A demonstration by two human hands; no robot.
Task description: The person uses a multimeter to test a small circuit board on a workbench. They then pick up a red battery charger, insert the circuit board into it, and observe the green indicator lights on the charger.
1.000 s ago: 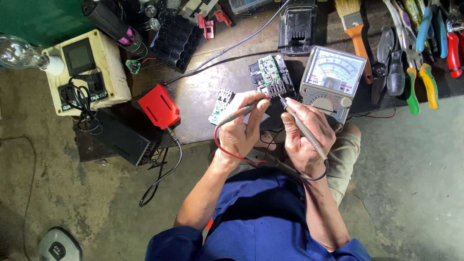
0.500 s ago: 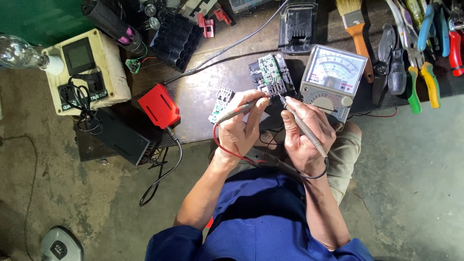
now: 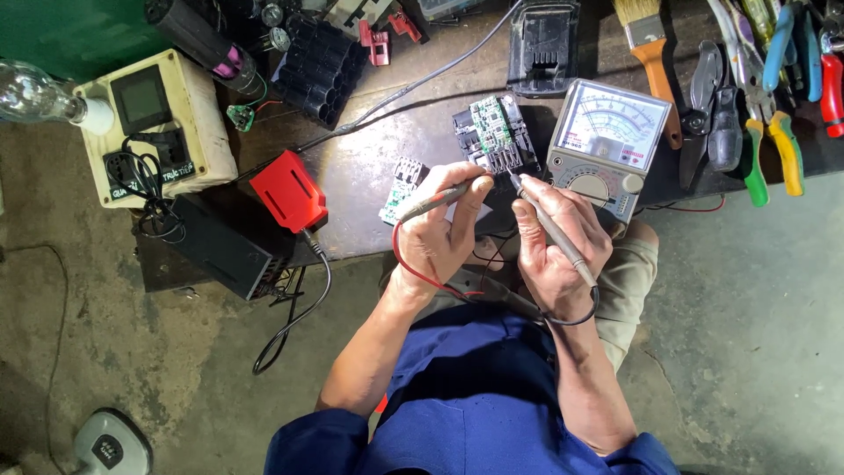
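Both closed — left hand (image 3: 440, 233) w/ red-lead probe (image 3: 435, 200), right hand (image 3: 558, 242) black-lead probe (image 3: 549, 227).

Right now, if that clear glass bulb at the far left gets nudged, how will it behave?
The glass bulb lies on its side, so its round body would probably roll. Clear thin glass looks fragile and likely light. Its white base rests against the cream box, which may check it.

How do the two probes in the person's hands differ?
The left hand holds the red-wire probe lying nearly flat; the right hand holds the black-wire probe steeply slanted. Both are slim, grey, and point at the green circuit board.
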